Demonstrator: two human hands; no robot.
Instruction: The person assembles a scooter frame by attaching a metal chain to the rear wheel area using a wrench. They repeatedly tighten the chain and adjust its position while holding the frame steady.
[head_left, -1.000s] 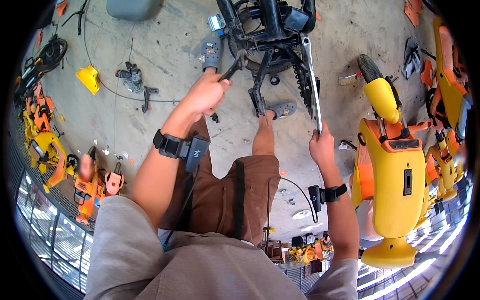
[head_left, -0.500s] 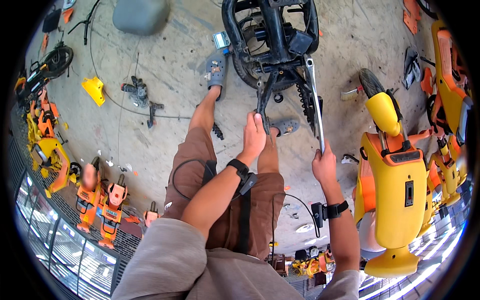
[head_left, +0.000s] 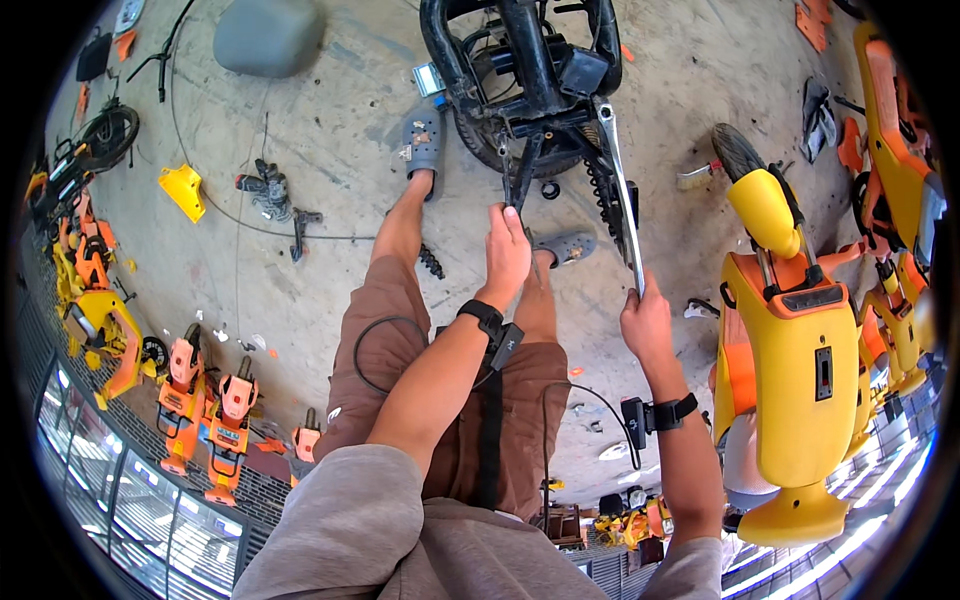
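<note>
R hand (head_left: 646, 318) has fingers wrapped round the lower end of a long silver wrench (head_left: 624, 199), head at the black frame (head_left: 532, 68), L hand (head_left: 507, 252) w/ fingers curled round a dark tool (head_left: 507, 182); wrench prob. rigid, fairly heavy, slick if oily, best held low on shank.

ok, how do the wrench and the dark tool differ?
Colour: the wrench is shiny silver; the dark tool is dull, near black.
Length: the wrench shows longer; the dark tool shows shorter, partly hidden by the left hand.
Hand: wrench in the right hand, dark tool in the left.
Both point up the picture toward the black frame.
</note>
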